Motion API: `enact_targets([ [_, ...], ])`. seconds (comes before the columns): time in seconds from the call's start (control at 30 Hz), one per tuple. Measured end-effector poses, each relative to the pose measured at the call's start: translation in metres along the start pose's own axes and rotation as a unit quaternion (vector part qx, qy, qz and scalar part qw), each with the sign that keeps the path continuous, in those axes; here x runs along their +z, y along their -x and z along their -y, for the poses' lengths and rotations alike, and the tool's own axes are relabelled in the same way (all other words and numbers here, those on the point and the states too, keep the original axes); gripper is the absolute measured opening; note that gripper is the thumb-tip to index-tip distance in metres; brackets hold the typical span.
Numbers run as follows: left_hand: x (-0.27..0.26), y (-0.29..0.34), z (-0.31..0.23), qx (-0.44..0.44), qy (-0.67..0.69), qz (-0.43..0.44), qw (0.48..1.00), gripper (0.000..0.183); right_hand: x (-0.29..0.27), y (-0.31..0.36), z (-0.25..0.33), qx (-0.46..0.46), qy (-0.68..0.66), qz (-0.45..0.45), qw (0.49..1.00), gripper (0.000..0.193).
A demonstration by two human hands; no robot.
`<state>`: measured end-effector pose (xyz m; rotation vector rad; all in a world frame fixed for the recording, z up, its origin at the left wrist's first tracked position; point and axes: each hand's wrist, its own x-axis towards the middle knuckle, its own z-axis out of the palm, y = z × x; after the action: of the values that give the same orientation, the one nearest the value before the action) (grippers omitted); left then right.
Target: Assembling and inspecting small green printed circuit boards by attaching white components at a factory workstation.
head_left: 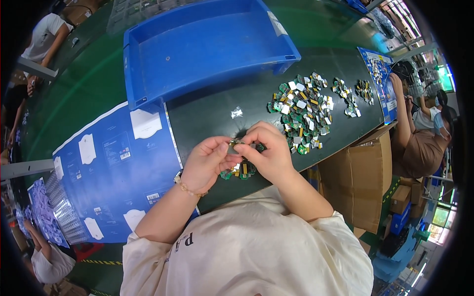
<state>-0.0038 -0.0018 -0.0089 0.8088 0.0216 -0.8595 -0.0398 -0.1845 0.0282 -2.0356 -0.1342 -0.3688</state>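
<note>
Both of my hands meet over the dark table, close to its near edge. My left hand [211, 159] pinches a small circuit board [234, 143] between thumb and fingers. From the other side, my right hand [269, 154] grips the same piece with thumb and forefinger. My fingers cover most of it, so its details are hidden. Just below the hands lies a small group of green circuit boards [242, 170] with white and yellow parts, partly covered. A larger heap of similar boards [302, 116] spreads to the right. Beyond the hands is a small shiny, clear scrap [237, 112].
An empty-looking blue plastic bin [197, 54] stands at the far side. Blue printed sheeting [116, 170] covers the table's left part. Smaller board clusters [348, 96] lie farther right, near an open cardboard box [353, 177] beside the table. Other people work at left and right.
</note>
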Motion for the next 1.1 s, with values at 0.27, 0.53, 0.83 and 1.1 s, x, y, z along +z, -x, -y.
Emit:
enact_targets([
  [0.27, 0.000, 0.000, 0.000, -0.005, 0.016, -0.006, 1.000, 0.023, 0.001, 0.000, -0.001, 0.016, -0.015, 0.011, 1.000, 0.015],
  [0.53, 0.002, 0.000, 0.000, -0.005, 0.009, -0.017, 1.000, 0.022, 0.002, 0.001, -0.002, 0.037, -0.015, 0.013, 0.999, 0.014],
  [0.83, 0.006, 0.002, 0.003, 0.011, -0.009, -0.058, 0.998, 0.020, 0.003, -0.001, 0.006, -0.003, 0.048, 0.005, 0.999, 0.017],
  [1.1, 0.014, 0.004, -0.002, 0.093, -0.174, -0.033, 0.980, 0.012, -0.002, 0.004, -0.007, 0.085, -0.043, 0.058, 0.994, 0.015],
])
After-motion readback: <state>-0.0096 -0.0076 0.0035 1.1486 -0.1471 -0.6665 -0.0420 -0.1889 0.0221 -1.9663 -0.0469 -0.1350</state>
